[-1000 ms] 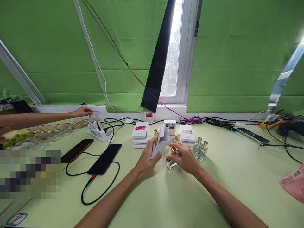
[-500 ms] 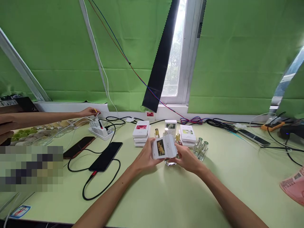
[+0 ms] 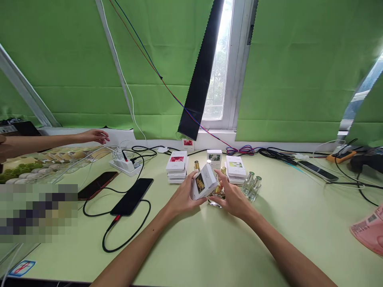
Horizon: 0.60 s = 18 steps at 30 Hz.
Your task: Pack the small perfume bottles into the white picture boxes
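Observation:
My left hand [image 3: 182, 196] grips a small white carton [image 3: 205, 182] with a picture of yellow flowers on its face. The carton is tilted above the table, its upper end leaning right. Close at its right side is my right hand [image 3: 231, 195], thumb and fingers spread apart; whether a fingertip touches the carton I cannot tell. Between and behind my hands stand glass bottles with gold caps [image 3: 196, 165], partly hidden. Two clear glass bottles [image 3: 255, 188] with silvery-green tops stand right of my right hand.
White boxes with a red picture [image 3: 177, 159] are stacked behind left, more with a green picture [image 3: 235, 164] behind right. A black phone [image 3: 132, 196] and its cable lie left, near a power strip [image 3: 127, 166]. Another person's hand [image 3: 98, 136] reaches in at far left.
The carton has tilted, its right end rising. My right hand's fingers have opened away from its right end. The other person's hand has drawn back left from the power strip.

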Available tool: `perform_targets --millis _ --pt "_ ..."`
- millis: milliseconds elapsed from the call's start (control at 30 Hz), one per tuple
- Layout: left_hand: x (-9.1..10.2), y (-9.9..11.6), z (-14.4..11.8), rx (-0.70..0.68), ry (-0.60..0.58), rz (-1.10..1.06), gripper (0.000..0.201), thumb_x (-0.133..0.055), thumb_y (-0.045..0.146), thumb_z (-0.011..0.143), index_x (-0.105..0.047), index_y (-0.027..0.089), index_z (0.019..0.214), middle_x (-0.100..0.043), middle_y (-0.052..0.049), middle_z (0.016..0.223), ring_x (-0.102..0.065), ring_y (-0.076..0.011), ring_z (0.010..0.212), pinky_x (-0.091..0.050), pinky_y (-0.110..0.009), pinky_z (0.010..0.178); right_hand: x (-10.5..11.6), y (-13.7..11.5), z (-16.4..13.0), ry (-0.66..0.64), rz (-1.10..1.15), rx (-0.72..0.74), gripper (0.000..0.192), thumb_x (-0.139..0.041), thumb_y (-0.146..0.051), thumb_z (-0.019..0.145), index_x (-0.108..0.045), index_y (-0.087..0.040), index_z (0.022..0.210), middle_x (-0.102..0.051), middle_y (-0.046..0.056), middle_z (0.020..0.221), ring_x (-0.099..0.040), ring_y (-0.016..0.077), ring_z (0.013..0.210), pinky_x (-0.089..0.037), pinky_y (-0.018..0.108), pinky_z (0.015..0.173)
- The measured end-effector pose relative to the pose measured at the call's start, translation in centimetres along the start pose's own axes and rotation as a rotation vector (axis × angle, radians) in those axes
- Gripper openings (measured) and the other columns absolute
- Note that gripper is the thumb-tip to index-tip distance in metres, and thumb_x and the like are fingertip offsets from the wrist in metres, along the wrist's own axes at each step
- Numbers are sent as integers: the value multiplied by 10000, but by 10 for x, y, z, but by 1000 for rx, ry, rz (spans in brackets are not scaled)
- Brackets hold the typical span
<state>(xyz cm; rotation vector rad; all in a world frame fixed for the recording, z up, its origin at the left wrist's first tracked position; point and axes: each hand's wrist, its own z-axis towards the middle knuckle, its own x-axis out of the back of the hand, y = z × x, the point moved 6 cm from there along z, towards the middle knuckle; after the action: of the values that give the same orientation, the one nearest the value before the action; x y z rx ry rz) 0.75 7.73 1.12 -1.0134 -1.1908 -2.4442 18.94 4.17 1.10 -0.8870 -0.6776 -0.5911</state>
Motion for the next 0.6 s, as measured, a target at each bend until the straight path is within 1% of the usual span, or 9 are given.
perform_targets --millis 67,133,200,267,333,467,533,600 --pt "-1 -1 0 0 -4 9 968 -782 447 795 -221 297 1570 -484 -151 1516 -534 -330 1342 -489 -496 1069 0 -1 0 0 -22 30 879 -703 -320 922 -166 -289 1618 -746 81 1065 -716 263 831 -511 327 698" --pt "-1 -1 -1 -4 -4 33 1035 -786 453 795 -155 315 1604 -405 -153 1594 -489 -340 1399 -470 -508 1096 0 -2 0 0 -32 60 860 -685 -312 937 -169 -292 1624 -739 96 1121 -714 256 840 -513 325 700" --pt "0 0 -1 -18 2 56 1077 -788 449 798 -105 333 1623 -329 -148 1648 -444 -352 1442 -449 -526 1118 0 -3 -1 6 -39 92 839 -676 -307 945 -187 -284 1627 -735 106 1143 -712 251 848 -518 323 704" --pt "0 2 -2 -36 4 63 1098 -788 446 802 -76 345 1631 -289 -148 1667 -433 -362 1450 -452 -536 1113 0 -4 -2 15 -54 131 811 -672 -306 951 -220 -290 1624 -735 103 1140 -708 247 847 -525 323 704" --pt "0 3 -2 -43 5 61 1110 -785 448 807 -54 348 1636 -316 -159 1649 -467 -366 1418 -484 -532 1077 0 -6 -2 17 -71 168 778 -665 -308 959 -251 -309 1618 -736 87 1104 -700 239 829 -528 321 699" --pt "-2 4 -3 -50 3 57 1107 -784 452 810 -56 354 1638 -463 -162 1515 -553 -351 1305 -525 -510 1012 -2 -7 -3 -3 -103 203 739 -650 -327 977 -276 -332 1614 -720 66 1020 -687 226 789 -527 312 677" --pt "-3 4 -3 -53 -10 56 1110 -786 460 809 -52 368 1636 -481 -155 1478 -579 -341 1254 -532 -503 994 -3 -8 -3 -12 -115 213 735 -643 -332 983 -270 -343 1616 -707 67 1023 -692 232 808 -529 313 679" --pt "-4 4 -3 -45 -29 55 1110 -781 470 812 -39 384 1634 -461 -152 1483 -598 -333 1211 -537 -500 980 -4 -8 -3 -21 -126 223 730 -631 -328 992 -258 -351 1618 -697 63 1017 -695 234 820 -529 311 680"
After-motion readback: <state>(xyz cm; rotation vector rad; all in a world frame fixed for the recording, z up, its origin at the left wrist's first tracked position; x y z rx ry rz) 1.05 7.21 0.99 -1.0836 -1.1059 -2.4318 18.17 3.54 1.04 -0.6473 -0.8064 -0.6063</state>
